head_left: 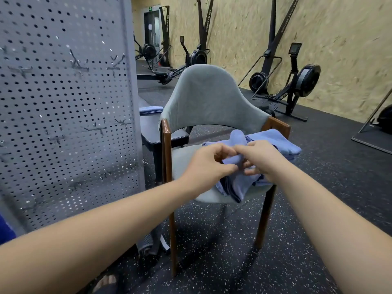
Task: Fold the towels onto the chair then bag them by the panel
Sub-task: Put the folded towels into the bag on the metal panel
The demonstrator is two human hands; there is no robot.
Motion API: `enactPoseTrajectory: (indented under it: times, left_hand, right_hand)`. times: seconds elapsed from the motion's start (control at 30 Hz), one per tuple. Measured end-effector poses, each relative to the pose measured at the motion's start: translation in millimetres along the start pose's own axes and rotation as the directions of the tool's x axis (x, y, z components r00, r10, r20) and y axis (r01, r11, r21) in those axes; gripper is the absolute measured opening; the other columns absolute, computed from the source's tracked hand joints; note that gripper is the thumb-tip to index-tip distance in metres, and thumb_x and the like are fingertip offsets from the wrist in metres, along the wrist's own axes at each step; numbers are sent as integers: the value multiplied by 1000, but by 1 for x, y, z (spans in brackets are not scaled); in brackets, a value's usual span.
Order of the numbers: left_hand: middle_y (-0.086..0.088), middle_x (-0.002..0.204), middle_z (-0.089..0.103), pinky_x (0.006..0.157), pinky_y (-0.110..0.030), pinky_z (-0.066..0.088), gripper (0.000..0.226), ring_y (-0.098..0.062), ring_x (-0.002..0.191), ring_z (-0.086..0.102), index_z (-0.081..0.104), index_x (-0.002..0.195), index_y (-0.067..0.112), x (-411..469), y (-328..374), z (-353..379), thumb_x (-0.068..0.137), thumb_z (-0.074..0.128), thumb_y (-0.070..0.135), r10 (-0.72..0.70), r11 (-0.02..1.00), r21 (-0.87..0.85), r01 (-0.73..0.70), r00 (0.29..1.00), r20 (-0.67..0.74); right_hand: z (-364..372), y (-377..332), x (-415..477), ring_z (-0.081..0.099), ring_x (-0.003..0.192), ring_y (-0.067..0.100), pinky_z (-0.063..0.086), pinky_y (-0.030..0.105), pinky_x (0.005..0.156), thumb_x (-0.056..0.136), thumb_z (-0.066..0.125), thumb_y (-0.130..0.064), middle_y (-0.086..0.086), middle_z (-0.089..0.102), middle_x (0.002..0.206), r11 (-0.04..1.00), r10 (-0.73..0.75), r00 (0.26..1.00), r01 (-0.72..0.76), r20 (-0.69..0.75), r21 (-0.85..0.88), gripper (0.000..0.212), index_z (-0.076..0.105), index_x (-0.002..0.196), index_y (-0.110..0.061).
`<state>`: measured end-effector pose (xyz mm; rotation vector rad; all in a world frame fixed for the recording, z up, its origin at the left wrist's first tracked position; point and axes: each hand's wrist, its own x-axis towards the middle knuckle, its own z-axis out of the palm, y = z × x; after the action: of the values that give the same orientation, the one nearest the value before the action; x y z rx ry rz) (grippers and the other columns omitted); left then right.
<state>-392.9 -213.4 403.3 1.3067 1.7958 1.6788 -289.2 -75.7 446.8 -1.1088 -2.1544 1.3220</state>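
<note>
A grey upholstered chair with wooden arms stands in front of me. Over its seat I hold a crumpled light blue towel. My left hand pinches a bunched fold of it from the left. My right hand pinches the same fold from the right, fingers curled into the cloth. The towel's lower part droops over the seat's front edge. Folded blue towels lie stacked on the seat's far right, by the armrest.
A grey perforated panel with hooks stands at the left. A grey bag lies on the floor at its foot. Behind the chair a black bench bears another folded blue towel. Rowing machines line the far wall.
</note>
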Motion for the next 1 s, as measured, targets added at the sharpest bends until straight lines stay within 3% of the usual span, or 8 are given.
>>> enactPoseTrajectory:
  times: [0.13,0.2,0.27,0.37,0.5,0.7,0.83,1.0]
  left_hand:
    - [-5,94,78,82,-22,56,15,-14,82,70,76,107,9,-35,0,-14,94,82,13,-28,998,-50,34,993,117]
    - [-1,96,79,82,-23,56,8,-18,89,74,75,104,17,-44,-3,-30,98,78,21,-5,1000,-4,5,999,46]
    - [7,103,75,82,-16,50,11,-8,93,70,70,108,26,-46,-13,-49,98,77,26,14,997,75,-8,997,-82]
    - [13,120,68,91,-19,50,28,-2,108,65,64,124,32,-50,-32,-73,99,76,35,-38,991,127,43,999,-39]
    - [1,108,78,92,-30,59,21,-8,97,72,68,116,20,-74,-56,-95,99,78,29,-155,984,107,143,981,118]
    - [3,85,73,77,-36,51,24,-6,78,61,66,89,22,-105,-117,-131,90,86,35,-278,931,239,275,960,-20]
    - [8,79,72,74,-36,49,33,-5,74,59,70,86,18,-134,-174,-148,86,86,46,-478,848,221,483,875,-79]
    - [-21,104,77,84,-39,50,50,-14,85,64,77,95,9,-157,-235,-165,74,85,54,-648,758,48,651,759,-65]
  right_hand:
    - [9,1,-16,60,53,21,59,39,58,82,73,-21,4,54,63,949,-114,993,121,43,-292,23,55,71,-14]
    - [17,-2,-27,61,51,17,61,37,55,85,74,-26,2,56,61,896,-159,980,193,117,-400,27,55,71,-14]
    - [27,-4,-39,54,44,8,51,23,45,86,76,-27,-2,54,57,848,-173,961,256,215,-464,31,54,67,-15]
    - [47,-5,-53,41,45,7,34,17,42,86,74,-25,-5,49,57,830,-176,919,331,352,-449,27,55,68,-16]
    - [81,2,-60,39,56,12,32,31,51,83,72,-32,-3,48,59,784,-168,880,393,445,-481,29,53,68,-16]
    - [158,33,-52,49,60,13,31,33,51,84,70,-34,-3,56,66,701,-205,827,497,523,-511,28,53,70,-18]
    - [213,57,-38,55,71,23,35,38,56,83,69,-32,2,60,72,706,-185,800,512,570,-489,25,53,73,-14]
    - [279,89,-25,58,85,31,32,37,62,93,63,-25,0,59,79,685,-165,749,555,641,-472,33,39,71,-25]
